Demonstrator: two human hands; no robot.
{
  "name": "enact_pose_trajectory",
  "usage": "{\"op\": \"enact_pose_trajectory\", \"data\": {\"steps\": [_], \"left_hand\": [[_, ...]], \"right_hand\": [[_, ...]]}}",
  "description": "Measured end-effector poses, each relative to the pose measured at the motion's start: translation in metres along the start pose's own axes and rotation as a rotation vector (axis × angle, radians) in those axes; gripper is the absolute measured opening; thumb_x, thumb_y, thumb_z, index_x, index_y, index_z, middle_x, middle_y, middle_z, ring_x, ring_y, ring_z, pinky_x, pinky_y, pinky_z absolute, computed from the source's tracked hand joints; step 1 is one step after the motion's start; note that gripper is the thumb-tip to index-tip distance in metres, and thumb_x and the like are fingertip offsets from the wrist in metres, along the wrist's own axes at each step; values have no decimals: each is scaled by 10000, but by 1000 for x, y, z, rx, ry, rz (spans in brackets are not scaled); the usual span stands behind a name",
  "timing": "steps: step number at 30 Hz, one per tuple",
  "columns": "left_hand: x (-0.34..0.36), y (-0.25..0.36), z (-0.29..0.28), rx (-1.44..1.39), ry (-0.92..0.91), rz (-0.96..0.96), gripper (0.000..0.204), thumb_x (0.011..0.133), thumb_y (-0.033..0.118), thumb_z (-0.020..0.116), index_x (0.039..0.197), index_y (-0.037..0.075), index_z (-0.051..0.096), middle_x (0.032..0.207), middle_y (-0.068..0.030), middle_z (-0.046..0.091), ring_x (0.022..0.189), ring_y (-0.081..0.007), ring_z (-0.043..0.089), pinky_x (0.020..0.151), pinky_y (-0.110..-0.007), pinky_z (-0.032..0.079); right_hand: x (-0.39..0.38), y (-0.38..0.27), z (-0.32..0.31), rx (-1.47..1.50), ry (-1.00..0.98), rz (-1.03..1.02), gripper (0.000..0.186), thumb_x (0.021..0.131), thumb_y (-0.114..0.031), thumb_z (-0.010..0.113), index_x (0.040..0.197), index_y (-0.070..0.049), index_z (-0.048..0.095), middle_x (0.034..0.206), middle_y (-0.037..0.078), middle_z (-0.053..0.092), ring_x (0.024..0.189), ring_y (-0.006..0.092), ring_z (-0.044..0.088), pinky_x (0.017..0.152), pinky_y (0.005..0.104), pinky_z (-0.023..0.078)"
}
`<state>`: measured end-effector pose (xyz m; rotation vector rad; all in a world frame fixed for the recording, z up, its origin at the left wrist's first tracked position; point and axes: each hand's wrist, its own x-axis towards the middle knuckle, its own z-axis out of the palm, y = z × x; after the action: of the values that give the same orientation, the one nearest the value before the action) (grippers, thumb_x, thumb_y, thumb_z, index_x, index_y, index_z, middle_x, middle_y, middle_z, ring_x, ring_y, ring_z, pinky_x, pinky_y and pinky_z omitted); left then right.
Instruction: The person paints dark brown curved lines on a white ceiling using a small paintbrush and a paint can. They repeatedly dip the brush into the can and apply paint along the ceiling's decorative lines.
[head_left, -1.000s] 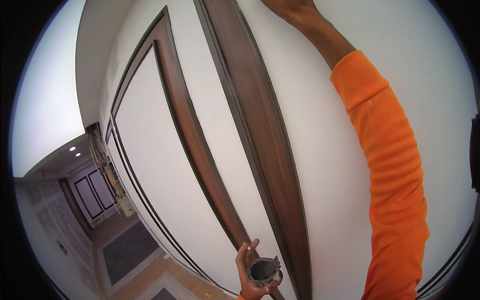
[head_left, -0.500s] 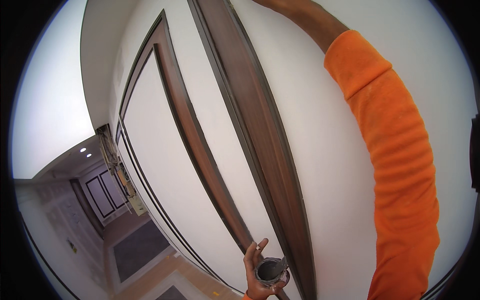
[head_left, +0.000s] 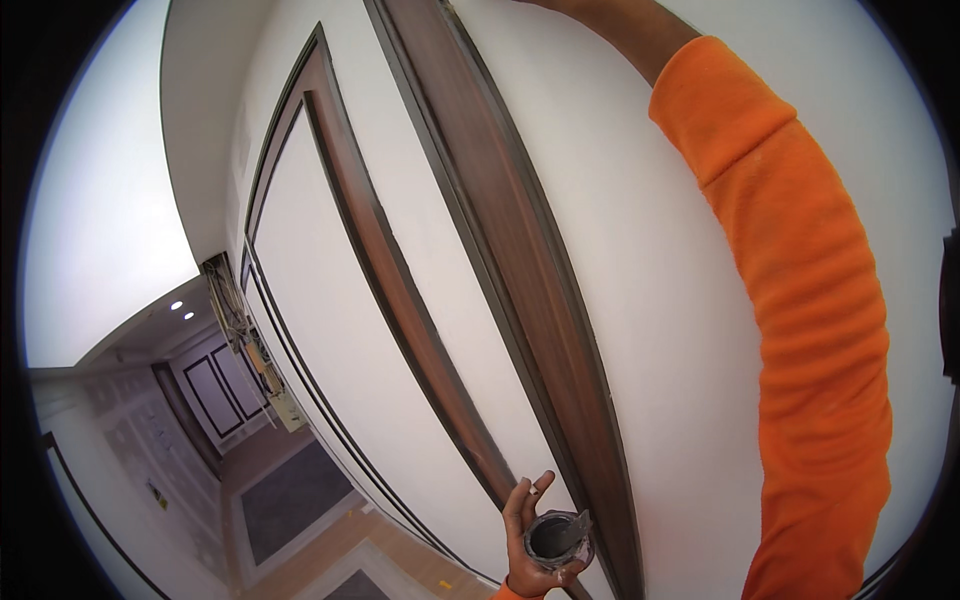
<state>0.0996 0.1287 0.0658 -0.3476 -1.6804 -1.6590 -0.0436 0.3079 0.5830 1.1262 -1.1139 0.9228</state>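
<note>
A small, round, dark grey cup with a smeared rim (head_left: 554, 540) is held by the bare left hand (head_left: 527, 566), which is wrapped around its side, with 2 fingertips raised above the rim. A flat grey piece (head_left: 582, 523) is leaned at the cup's right side. The cup is seen low in the view, before a smooth white wall (head_left: 690, 400) and near a wide, dark brown wooden strip (head_left: 540, 300). The right forearm is partly covered by an orange fabric sleeve (head_left: 820, 320); the right hand is cut off by the upper edge, so its state cannot be told.
</note>
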Motion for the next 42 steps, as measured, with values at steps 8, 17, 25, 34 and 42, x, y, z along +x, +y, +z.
{"op": "enact_pose_trajectory", "data": {"steps": [8, 17, 25, 34, 42], "left_hand": [[1, 1, 3, -21, 31, -13, 1285, 662, 366, 949, 1561, 31, 94, 1541, -308, 273, 1122, -330, 663, 955, -411, 583], [0, 1, 5, -30, 56, -23, 1274, 663, 358, 947, 1562, 30, 107, 1541, -299, 285, 1078, -337, 676, 934, -424, 585], [1, 1, 6, -35, 67, -26, 1263, 663, 350, 945, 1563, 30, 119, 1542, -291, 295, 1039, -343, 688, 915, -436, 587], [-1, 2, 5, -36, 72, -30, 1252, 664, 342, 944, 1564, 29, 132, 1543, -282, 307, 994, -350, 702, 893, -449, 589], [1, 2, 6, -35, 84, -25, 1242, 665, 334, 942, 1565, 28, 144, 1543, -274, 318, 955, -356, 714, 874, -461, 591]], "right_hand": [[7, 7, 12, 53, 173, -5, 244, 869, -115, 702, 657, -109, 582, 562, -13, 515, 484, 86, 446, 458, 284, 386], [-2, -1, 5, 103, 142, 0, 263, 867, -117, 711, 640, -112, 579, 551, -14, 503, 478, 89, 442, 460, 289, 397], [7, 2, 9, -12, 86, -16, 261, 843, -109, 711, 630, -119, 561, 539, -21, 481, 470, 87, 419, 448, 289, 374], [-5, -5, 1, -14, -16, 35, 283, 821, -132, 739, 608, -125, 553, 518, -28, 473, 451, 87, 405, 429, 286, 359], [7, 4, 7, 52, 185, 34, 262, 837, -143, 739, 625, -103, 589, 546, -5, 529, 469, 99, 467, 449, 280, 405]]}}
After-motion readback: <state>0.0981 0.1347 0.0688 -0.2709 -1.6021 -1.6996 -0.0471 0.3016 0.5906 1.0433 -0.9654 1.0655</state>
